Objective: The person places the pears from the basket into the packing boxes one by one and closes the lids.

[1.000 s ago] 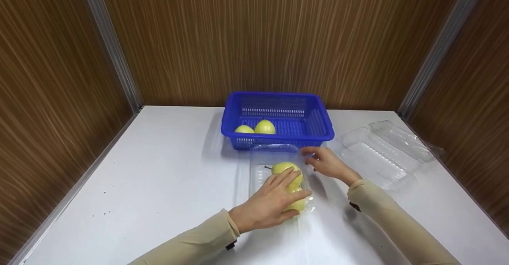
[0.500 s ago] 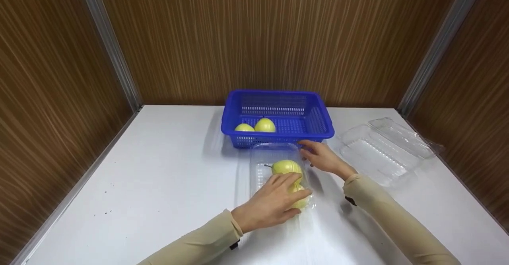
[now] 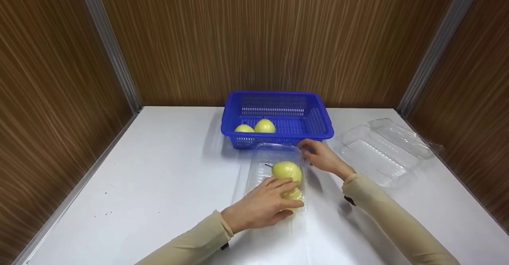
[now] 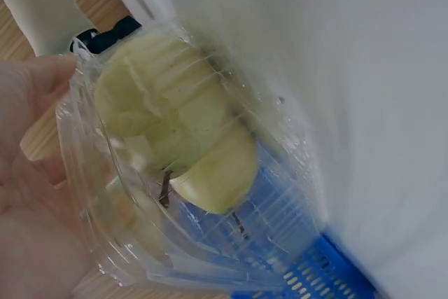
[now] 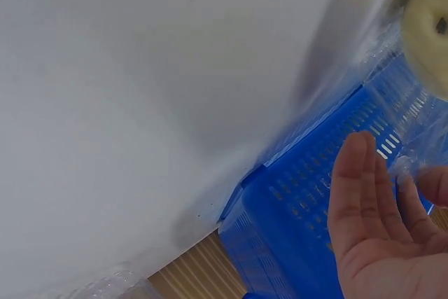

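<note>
A clear plastic clamshell box (image 3: 258, 173) lies in front of the blue basket in the head view, with yellow-green pears (image 3: 286, 170) along its right side. My left hand (image 3: 260, 205) rests over the near end, fingers spread across a pear and partly hiding it. In the left wrist view, clear plastic lies over the pears (image 4: 164, 103), and the left hand (image 4: 35, 180) touches the box's edge. My right hand (image 3: 324, 156) pinches the box's far right corner. The right wrist view shows this hand (image 5: 385, 222) with thumb and fingers at the plastic rim.
The blue basket (image 3: 278, 135) stands behind the box, holding two more pears (image 3: 264, 125). Another clear plastic box (image 3: 373, 153) lies unfolded on the right of the white table (image 3: 159, 169). Wood-patterned walls (image 3: 254, 38) enclose the back and sides.
My left hand has shifted slightly left and toward me, and the near end of the box has swung left with it. My right hand has moved slightly forward to the far corner.
</note>
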The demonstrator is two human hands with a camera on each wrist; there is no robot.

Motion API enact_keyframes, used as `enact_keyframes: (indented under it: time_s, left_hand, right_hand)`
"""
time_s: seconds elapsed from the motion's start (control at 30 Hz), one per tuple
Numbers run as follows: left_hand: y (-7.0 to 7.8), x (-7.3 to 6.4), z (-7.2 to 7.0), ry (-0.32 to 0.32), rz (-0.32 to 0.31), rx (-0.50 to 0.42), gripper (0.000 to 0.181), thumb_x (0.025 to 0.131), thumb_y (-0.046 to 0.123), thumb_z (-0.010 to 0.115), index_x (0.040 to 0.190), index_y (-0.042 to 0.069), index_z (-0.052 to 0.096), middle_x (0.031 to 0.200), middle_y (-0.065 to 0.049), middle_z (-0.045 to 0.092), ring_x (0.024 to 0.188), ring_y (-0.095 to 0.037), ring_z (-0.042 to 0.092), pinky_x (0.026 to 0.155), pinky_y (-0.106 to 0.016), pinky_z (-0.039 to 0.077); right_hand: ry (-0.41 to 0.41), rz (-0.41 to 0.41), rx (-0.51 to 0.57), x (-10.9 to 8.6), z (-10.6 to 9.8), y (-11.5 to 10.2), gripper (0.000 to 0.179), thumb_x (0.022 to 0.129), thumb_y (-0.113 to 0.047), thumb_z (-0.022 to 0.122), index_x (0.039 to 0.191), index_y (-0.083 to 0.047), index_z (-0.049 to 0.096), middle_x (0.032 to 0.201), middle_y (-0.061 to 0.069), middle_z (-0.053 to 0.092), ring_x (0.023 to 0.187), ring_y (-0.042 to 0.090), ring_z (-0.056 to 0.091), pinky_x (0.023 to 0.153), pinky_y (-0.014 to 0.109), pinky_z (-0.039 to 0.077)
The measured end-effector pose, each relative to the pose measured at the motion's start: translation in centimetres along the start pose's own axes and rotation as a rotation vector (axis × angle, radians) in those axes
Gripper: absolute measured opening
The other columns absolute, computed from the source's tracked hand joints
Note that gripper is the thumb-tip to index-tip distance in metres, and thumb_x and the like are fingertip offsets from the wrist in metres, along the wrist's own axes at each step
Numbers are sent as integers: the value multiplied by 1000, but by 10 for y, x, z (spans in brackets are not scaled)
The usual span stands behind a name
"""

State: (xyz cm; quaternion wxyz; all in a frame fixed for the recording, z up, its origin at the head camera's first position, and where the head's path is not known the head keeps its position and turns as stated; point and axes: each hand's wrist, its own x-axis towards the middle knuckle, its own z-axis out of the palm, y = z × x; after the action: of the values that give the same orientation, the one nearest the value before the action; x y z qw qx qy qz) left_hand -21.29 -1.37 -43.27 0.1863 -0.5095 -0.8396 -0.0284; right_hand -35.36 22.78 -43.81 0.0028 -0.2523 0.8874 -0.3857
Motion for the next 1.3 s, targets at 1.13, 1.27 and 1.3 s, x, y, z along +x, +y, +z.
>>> enact_keyframes:
  time_s: [1.13, 1.27, 1.3]
  left_hand:
    - [-42, -44, -1, -25, -267, -169, 70, 91, 64, 51, 147, 22, 44, 157, -9, 35, 146, -30, 31, 119, -53, 23]
    - [-50, -50, -5, -63, -396, -263, 80, 85, 69, 56, 151, 25, 39, 162, -10, 23, 150, -33, 18, 121, -56, 13]
    - [-52, -52, -6, -68, -440, -286, 83, 84, 70, 58, 151, 26, 38, 163, -11, 20, 151, -34, 14, 121, -57, 11]
  right_hand:
    - [-351, 215, 266, -35, -23, 6, 47, 93, -9, 52, 137, 7, 50, 86, 13, 65, 76, 18, 61, 68, 37, 59]
    - [-390, 221, 303, -38, -24, 8, 51, 93, -13, 56, 139, 8, 46, 90, 15, 66, 78, 17, 62, 70, 37, 59]
    - [-397, 229, 315, -40, -25, 8, 52, 93, -12, 56, 140, 8, 45, 90, 14, 66, 78, 17, 62, 70, 36, 59]
